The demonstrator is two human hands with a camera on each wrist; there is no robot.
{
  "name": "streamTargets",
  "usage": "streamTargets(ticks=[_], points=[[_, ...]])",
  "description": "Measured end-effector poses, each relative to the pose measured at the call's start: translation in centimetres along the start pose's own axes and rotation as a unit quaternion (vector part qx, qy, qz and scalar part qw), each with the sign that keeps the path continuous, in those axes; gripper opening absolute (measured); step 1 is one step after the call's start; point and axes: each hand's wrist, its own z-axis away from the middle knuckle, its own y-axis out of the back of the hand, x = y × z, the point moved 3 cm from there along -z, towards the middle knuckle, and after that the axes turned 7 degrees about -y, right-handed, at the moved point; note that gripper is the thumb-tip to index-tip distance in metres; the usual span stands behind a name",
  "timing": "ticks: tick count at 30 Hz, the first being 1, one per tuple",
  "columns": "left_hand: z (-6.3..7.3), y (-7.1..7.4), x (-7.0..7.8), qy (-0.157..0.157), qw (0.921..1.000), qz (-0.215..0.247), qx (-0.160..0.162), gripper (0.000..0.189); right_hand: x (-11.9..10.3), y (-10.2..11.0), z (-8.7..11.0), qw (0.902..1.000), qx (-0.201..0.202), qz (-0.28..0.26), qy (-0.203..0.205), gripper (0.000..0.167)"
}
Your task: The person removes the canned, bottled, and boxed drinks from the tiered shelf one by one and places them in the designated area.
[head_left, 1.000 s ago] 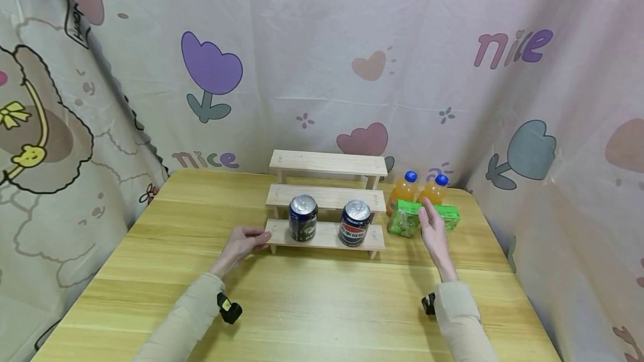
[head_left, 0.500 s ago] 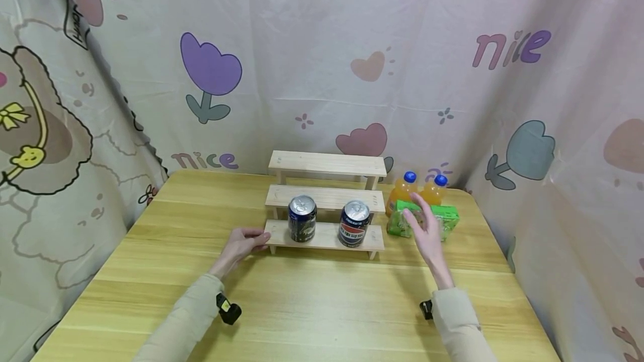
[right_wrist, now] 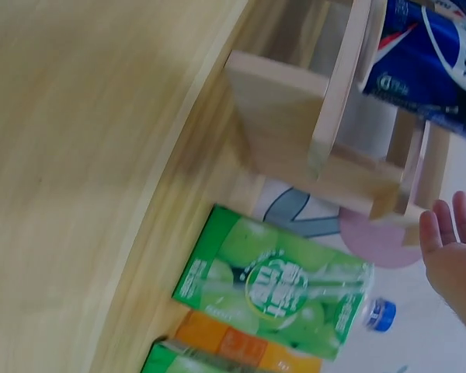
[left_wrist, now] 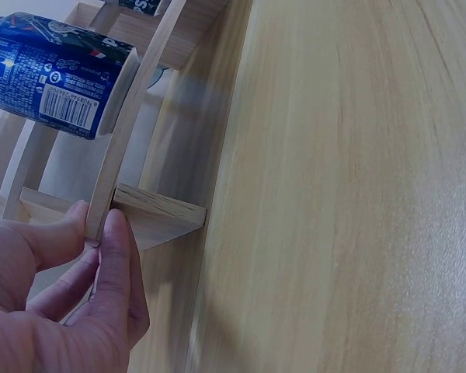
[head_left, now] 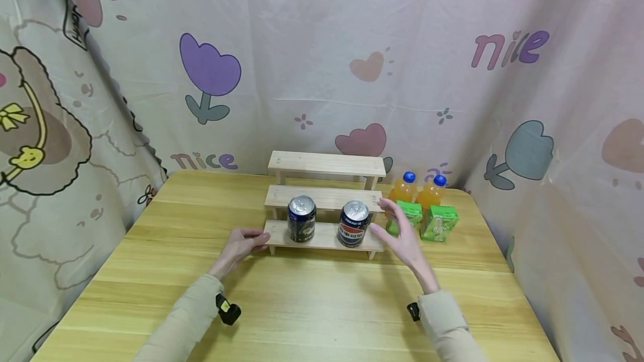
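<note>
A three-tier wooden display shelf (head_left: 327, 232) stands on the table. My left hand (head_left: 240, 247) pinches the left end of its lowest board, thumb above and fingers below, as the left wrist view shows. On that board stand two dark blue soda cans, the left can (head_left: 302, 221) and the right can (head_left: 353, 227), which has a red, white and blue logo. My right hand (head_left: 406, 243) is just right of the right can, fingers spread and holding nothing. In the right wrist view, its fingers (right_wrist: 443, 225) show at the right edge.
Right of the shelf stand two green juice boxes, the nearer juice box (head_left: 439, 224) and one partly behind my right hand. Behind them are two orange drink bottles with blue caps, the left bottle (head_left: 404, 187) and right bottle (head_left: 430, 194). A patterned curtain (head_left: 302, 71) hangs behind the wooden table (head_left: 312, 306).
My right hand has moved left from in front of the green juice boxes to beside the right can, its fingers spreading apart. My left hand keeps its pinch on the shelf.
</note>
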Motion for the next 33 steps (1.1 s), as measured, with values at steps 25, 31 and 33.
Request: streamTargets(ticks=[25,31,33], points=[[0.0,0.0,0.0,0.000,1.0000,0.009,0.001,0.049,-1.0,-3.9,-1.2,0.9986,0.011,0.005,-0.051,0.080],[-0.1,0.0,0.0,0.004,0.9999,0.010,0.003,0.048,-1.0,-4.4,-1.4,0.9987,0.035,-0.001,-0.038,0.079],[-0.1,0.0,-0.1,0.005,0.9999,0.012,0.002,0.048,-1.0,-4.5,-1.4,0.9986,0.040,-0.002,-0.034,0.078]])
